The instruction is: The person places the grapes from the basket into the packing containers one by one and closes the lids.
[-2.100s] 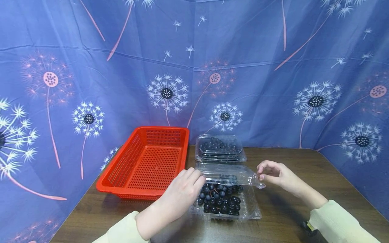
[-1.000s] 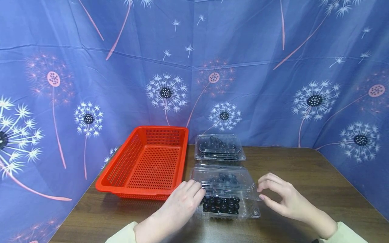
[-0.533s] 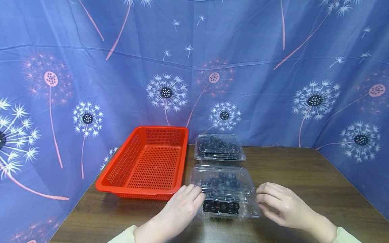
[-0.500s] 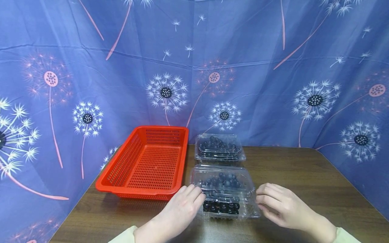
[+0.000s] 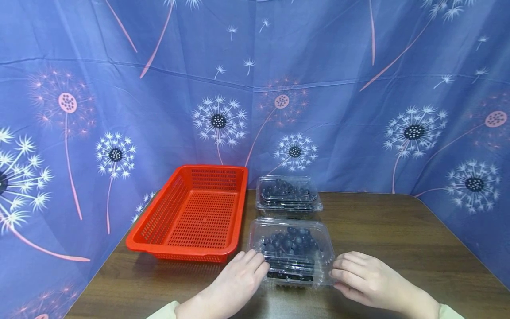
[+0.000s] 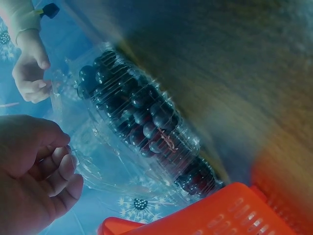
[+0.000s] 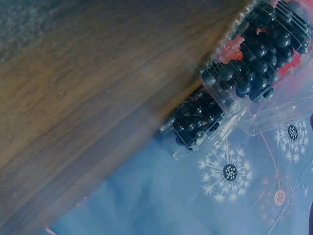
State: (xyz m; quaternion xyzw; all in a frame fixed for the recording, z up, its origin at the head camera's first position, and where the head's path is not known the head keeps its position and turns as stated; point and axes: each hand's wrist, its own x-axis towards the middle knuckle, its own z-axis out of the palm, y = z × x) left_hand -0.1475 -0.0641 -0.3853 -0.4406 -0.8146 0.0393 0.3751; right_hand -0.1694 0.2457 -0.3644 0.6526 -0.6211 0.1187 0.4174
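A clear plastic clamshell box (image 5: 292,248) of dark grapes (image 5: 291,241) sits on the table before me, its hinged lid tilted down over the fruit with a small gap at the front. My left hand (image 5: 241,281) pinches the lid's left front edge; in the left wrist view the thumb and curled fingers of that hand (image 6: 41,171) meet at the lid's rim. On the other side my right hand (image 5: 368,279) pinches the lid's right front edge, fingers bent. The right wrist view shows the grapes (image 7: 264,46) through the box wall; the right hand is barely in that view.
Left of the box stands a red perforated plastic basket (image 5: 137,241) with nothing in it. Directly behind the box is a second closed clamshell box (image 5: 288,195) of dark grapes. The wooden table (image 5: 382,221) ends at a blue dandelion-print cloth (image 5: 342,110).
The lid has swung down toward me from a raised position, now covering nearly all the grapes. The right hand has come down and forward along with it; the left hand has shifted slightly lower.
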